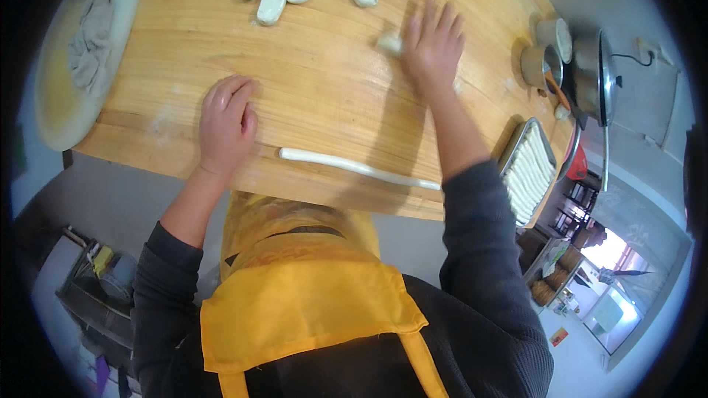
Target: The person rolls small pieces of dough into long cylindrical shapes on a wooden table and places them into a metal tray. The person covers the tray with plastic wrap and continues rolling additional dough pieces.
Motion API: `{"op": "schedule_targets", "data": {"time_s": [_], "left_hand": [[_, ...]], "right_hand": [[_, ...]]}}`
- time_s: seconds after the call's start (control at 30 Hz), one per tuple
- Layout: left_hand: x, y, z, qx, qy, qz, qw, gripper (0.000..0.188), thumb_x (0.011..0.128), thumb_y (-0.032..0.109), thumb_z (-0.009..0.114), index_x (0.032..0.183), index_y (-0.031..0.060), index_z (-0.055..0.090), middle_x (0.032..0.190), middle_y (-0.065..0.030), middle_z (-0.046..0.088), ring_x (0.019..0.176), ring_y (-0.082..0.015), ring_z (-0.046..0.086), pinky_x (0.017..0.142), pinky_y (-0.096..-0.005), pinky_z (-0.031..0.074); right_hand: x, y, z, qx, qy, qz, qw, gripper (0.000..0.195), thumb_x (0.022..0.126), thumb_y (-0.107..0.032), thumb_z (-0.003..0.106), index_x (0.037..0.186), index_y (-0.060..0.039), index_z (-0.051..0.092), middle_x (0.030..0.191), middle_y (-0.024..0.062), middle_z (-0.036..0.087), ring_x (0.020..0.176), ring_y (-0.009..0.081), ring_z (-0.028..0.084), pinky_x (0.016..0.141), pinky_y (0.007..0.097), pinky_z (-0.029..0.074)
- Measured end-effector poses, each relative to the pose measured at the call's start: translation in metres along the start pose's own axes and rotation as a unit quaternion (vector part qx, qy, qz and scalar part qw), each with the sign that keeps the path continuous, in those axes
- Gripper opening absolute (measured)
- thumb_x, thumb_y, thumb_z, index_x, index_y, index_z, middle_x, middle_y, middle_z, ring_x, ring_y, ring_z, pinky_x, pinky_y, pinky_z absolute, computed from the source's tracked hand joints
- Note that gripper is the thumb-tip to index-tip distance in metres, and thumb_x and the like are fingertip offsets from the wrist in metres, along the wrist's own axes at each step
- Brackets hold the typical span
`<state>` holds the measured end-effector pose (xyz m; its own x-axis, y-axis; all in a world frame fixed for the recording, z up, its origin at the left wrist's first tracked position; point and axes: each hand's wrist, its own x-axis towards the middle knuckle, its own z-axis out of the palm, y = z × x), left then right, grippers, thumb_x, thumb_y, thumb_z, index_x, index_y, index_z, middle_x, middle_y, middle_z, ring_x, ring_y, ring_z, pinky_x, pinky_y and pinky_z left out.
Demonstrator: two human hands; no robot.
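Observation:
My right hand [434, 47] is spread over the wooden worktop, its palm on or just above a short piece of dough [390, 43] that is partly hidden under it and blurred. My left hand [227, 121] rests on the wood near the front edge with its fingers curled together; nothing shows in it, though its palm is hidden. A long thin dough rope [359, 167] lies along the front edge between my forearms. Several thick dough strips [275, 0] fan out at the far side of the worktop [310, 88].
A metal tray of dough ropes [530, 171] stands at the right edge. Beyond it are metal pots [539, 65] and a large lidded metal pan [594, 74]. At the left, a crumpled cloth [91, 44] lies on a pale round board [58, 99].

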<state>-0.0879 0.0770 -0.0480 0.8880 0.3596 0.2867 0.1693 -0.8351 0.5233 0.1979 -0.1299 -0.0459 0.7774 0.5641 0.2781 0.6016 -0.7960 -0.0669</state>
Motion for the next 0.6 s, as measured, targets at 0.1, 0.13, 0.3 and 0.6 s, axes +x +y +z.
{"op": "schedule_targets", "data": {"time_s": [0.1, 0.13, 0.3, 0.6], "left_hand": [[-0.005, 0.000, 0.001, -0.046, 0.030, -0.044, 0.998, 0.038, 0.078, -0.006, 0.057, 0.115, 0.0018, 0.064, 0.119, -0.0163, 0.062, 0.115, -0.0354, 0.057, 0.100, -0.0454, 0.046], [-0.003, 0.010, -0.001, -0.056, 0.030, -0.036, 0.997, 0.037, 0.079, -0.006, 0.057, 0.115, 0.0015, 0.064, 0.120, -0.0168, 0.062, 0.115, -0.0354, 0.058, 0.100, -0.0451, 0.046], [0.022, 0.108, 0.008, -0.234, 0.007, 0.063, 0.970, 0.035, 0.082, -0.008, 0.056, 0.115, -0.0004, 0.063, 0.120, -0.0183, 0.062, 0.116, -0.0362, 0.059, 0.100, -0.0431, 0.048], [0.040, 0.156, 0.062, -0.217, -0.055, 0.087, 0.971, 0.047, 0.094, 0.013, 0.051, 0.138, -0.0016, 0.048, 0.141, -0.0249, 0.050, 0.134, -0.0383, 0.046, 0.114, -0.0502, 0.033]], "right_hand": [[-0.018, -0.001, 0.010, 0.017, 0.032, -0.047, 0.998, 0.052, 0.101, -0.037, 0.043, 0.137, -0.0009, 0.048, 0.147, 0.0258, 0.043, 0.135, 0.0483, 0.037, 0.110, 0.0571, 0.031], [-0.031, -0.013, 0.005, 0.012, 0.031, -0.097, 0.995, 0.052, 0.100, -0.037, 0.045, 0.136, -0.0002, 0.049, 0.146, 0.0256, 0.044, 0.134, 0.0480, 0.039, 0.109, 0.0568, 0.032], [-0.110, -0.040, -0.039, 0.095, -0.140, -0.091, 0.981, 0.057, 0.097, -0.037, 0.051, 0.146, -0.0088, 0.045, 0.151, 0.0198, 0.043, 0.138, 0.0517, 0.035, 0.112, 0.0625, 0.029], [-0.093, -0.033, -0.022, 0.109, -0.071, -0.053, 0.990, 0.062, 0.093, -0.040, 0.055, 0.145, -0.0075, 0.046, 0.153, 0.0240, 0.038, 0.142, 0.0454, 0.032, 0.113, 0.0599, 0.027]]}}
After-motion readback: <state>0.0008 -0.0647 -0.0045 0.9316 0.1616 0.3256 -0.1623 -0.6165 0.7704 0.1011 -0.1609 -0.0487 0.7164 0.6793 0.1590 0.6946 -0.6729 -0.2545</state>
